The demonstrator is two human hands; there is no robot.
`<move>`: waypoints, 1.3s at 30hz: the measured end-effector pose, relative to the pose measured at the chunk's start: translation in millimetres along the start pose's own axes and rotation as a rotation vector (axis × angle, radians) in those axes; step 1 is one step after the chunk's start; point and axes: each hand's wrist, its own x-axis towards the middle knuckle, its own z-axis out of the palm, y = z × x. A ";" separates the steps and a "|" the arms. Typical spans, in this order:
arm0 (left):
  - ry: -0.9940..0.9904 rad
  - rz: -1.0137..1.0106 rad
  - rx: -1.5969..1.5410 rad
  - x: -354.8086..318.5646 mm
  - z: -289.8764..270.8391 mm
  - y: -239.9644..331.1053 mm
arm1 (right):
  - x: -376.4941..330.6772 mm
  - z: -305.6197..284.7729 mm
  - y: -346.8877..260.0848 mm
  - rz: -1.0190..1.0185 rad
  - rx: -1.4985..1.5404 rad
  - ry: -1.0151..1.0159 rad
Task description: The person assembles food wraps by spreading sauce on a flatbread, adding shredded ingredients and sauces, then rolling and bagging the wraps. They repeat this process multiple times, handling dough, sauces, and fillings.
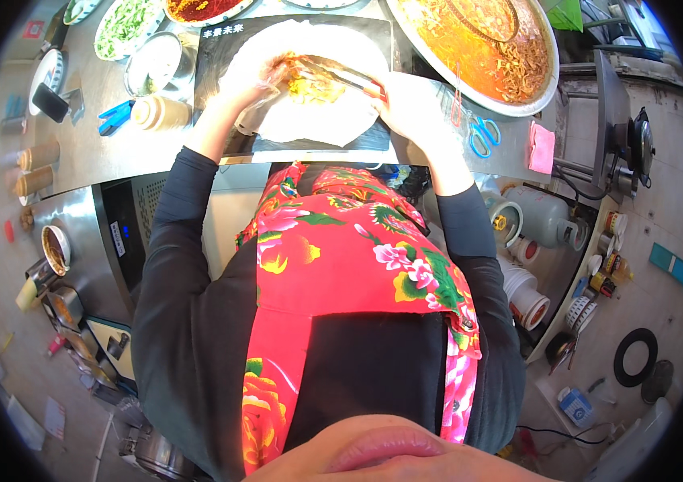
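A large thin white round wrapper lies on a black board, with a heap of yellow filling at its middle. My left hand, apparently in a clear plastic glove, is closed on brownish food above the filling. From the right, my right hand grips the end of a long slim utensil, slanting toward my left hand. Glare hides the exact kind of utensil and some of the fingers.
A big pan of red, oily food stands at the right, near blue-handled scissors and a pink cloth. On the left are a squeeze bottle, a blue clip-like object, a metal bowl and a plate of chopped greens.
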 end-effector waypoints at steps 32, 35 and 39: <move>-0.177 -0.230 -0.427 8.2 16.0 5.6 | -18.5 -38.9 -32.5 0.353 0.264 -0.141; -0.169 -0.169 -0.262 7.8 13.0 10.1 | -19.6 -40.5 -36.8 0.390 0.213 -0.150; -0.219 -0.076 -0.419 6.5 16.0 8.3 | -16.7 -31.1 -31.0 0.238 0.115 -0.145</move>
